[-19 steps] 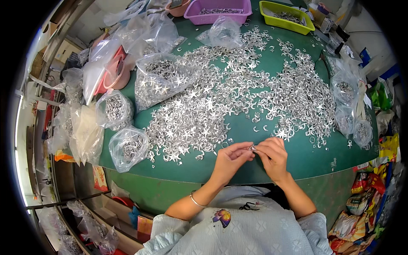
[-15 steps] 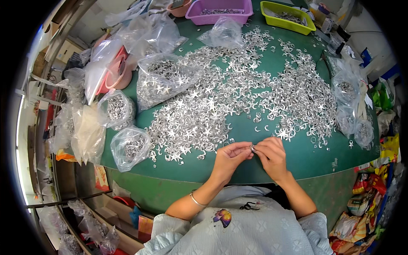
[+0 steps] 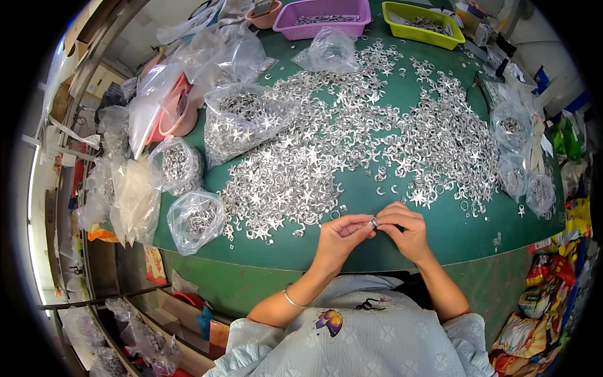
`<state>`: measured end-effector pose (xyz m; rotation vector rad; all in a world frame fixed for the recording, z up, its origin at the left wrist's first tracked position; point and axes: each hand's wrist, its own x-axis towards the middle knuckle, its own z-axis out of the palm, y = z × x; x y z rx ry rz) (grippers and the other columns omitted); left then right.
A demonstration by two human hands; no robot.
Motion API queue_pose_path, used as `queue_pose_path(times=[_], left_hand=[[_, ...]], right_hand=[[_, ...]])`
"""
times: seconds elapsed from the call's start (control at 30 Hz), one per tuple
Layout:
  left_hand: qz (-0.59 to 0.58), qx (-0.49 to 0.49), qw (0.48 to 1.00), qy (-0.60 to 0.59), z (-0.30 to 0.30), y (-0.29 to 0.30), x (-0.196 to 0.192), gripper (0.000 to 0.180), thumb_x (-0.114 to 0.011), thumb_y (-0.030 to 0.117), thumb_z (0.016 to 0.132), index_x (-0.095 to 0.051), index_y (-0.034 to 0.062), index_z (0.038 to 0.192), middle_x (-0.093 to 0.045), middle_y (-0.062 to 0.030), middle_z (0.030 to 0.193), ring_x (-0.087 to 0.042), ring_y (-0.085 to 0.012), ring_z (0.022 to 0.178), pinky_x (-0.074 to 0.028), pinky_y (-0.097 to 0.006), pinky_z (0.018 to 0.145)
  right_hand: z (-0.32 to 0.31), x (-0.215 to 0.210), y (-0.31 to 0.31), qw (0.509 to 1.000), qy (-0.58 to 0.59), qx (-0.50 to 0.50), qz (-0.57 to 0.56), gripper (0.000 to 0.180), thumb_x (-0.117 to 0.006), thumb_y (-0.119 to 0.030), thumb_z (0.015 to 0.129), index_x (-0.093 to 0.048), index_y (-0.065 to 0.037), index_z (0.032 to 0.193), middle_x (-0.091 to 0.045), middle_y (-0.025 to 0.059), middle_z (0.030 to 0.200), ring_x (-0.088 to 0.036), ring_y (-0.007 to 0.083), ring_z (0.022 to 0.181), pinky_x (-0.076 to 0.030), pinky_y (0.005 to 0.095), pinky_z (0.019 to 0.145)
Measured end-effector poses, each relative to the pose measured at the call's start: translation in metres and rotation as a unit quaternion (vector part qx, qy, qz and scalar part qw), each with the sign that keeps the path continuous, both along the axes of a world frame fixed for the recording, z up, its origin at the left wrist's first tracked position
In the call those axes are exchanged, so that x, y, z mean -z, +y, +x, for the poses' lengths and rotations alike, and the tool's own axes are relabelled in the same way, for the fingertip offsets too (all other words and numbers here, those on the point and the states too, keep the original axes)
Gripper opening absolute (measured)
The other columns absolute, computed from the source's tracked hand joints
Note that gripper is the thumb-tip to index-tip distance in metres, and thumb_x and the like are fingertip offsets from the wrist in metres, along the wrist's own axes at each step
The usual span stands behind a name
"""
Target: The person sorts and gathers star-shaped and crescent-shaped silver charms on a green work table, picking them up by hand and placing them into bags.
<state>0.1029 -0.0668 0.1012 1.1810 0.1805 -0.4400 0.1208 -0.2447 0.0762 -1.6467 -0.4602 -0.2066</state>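
Close to the table's near edge, my left hand [image 3: 342,240] and my right hand [image 3: 405,231] meet, each in a pinch. Between their fingertips is a small silver ring-like piece [image 3: 374,221], partly hidden by the fingers. Just beyond my hands spreads a wide pile of silver metal pieces [image 3: 301,169], among them star shapes, crescents and rings. A second heap of silver pieces [image 3: 446,138] lies to the right, with a strip of green tabletop [image 3: 364,195] showing between the two near my fingers.
Clear plastic bags of silver pieces [image 3: 198,217] line the left side; a larger bag [image 3: 245,122] lies against the pile. More bags [image 3: 514,154] stand at the right edge. A purple basin [image 3: 321,28] and a yellow-green tray [image 3: 422,36] are at the back. A pink bucket [image 3: 179,116] stands left.
Both hands stay together in nearly the same place. The fingers have shifted slightly around the small silver piece, which shows a little more now. The whole view has moved a touch.
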Motion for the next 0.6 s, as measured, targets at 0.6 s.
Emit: queue_pose_path(times=[0.6], left_hand=[[-0.136,-0.048,0.984,0.105,0.008,0.009,0.007,0.017,-0.063,0.005,0.09,-0.063,-0.0006,0.106,-0.067,-0.0085,0.095,-0.065,-0.0144,0.083,-0.055,-0.029,0.078]], right_hand=[[0.012,-0.027,-0.02,0.989,-0.097,-0.073,-0.089,0.013,-0.078,-0.007,0.067,-0.072,-0.007,0.079,-0.067,0.0013,0.082,-0.06,0.0202,0.08,-0.042,0.0318,0.074]])
